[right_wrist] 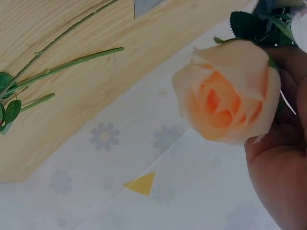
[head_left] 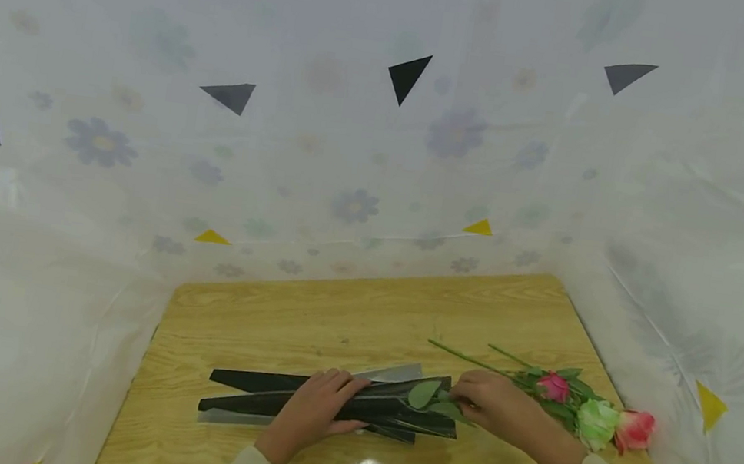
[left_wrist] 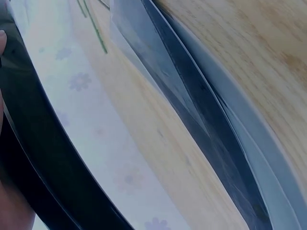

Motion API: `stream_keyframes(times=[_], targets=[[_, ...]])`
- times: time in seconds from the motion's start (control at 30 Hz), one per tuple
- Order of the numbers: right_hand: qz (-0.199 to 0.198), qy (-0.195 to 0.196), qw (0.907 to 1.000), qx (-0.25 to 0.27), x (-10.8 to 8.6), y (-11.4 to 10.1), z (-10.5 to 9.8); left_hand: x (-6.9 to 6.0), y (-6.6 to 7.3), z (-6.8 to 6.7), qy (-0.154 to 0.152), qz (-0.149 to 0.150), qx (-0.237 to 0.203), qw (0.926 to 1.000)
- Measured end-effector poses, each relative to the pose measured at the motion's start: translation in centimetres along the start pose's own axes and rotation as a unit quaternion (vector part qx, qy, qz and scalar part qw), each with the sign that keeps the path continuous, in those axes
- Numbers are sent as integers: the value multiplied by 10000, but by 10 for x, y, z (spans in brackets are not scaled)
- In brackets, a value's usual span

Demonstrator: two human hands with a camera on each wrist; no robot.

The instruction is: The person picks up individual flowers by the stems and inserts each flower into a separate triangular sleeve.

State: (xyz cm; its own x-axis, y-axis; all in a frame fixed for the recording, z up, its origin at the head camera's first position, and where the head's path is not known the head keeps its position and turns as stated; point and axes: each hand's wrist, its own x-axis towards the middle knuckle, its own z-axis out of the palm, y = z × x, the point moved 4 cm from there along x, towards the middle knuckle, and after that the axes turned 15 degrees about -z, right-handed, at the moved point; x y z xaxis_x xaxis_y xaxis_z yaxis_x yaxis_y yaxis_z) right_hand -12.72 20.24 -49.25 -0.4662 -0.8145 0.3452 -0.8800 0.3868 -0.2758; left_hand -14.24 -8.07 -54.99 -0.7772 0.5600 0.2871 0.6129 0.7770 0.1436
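Our left hand (head_left: 317,407) grips the wrap (head_left: 385,412); our right hand (head_left: 497,408) curls round a rose (right_wrist: 228,98). We're likely placing it; next, seating wants a steady wrap.

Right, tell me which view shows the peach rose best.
The right wrist view: the peach rose faces the camera, its petals large and plain to see, beside the right hand holding it. In the head view, that hand hides most, if not all, of the bloom; the left wrist view shows no bloom.
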Motion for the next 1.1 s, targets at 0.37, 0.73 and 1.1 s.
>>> stream_keyframes(times=[0.37, 0.73, 1.1], targets=[[-201, 607, 9979, 69, 0, 0, 4, 4, 5, -4, 247, 31, -96, 9996], [380, 1025, 9940, -23, -19, 6, -1, 0, -6, -6, 514, -204, -382, 9977], [2761, 1277, 9211, 2431, -57, 24, 8, -5, -14, -8, 567, -383, -284, 9973]])
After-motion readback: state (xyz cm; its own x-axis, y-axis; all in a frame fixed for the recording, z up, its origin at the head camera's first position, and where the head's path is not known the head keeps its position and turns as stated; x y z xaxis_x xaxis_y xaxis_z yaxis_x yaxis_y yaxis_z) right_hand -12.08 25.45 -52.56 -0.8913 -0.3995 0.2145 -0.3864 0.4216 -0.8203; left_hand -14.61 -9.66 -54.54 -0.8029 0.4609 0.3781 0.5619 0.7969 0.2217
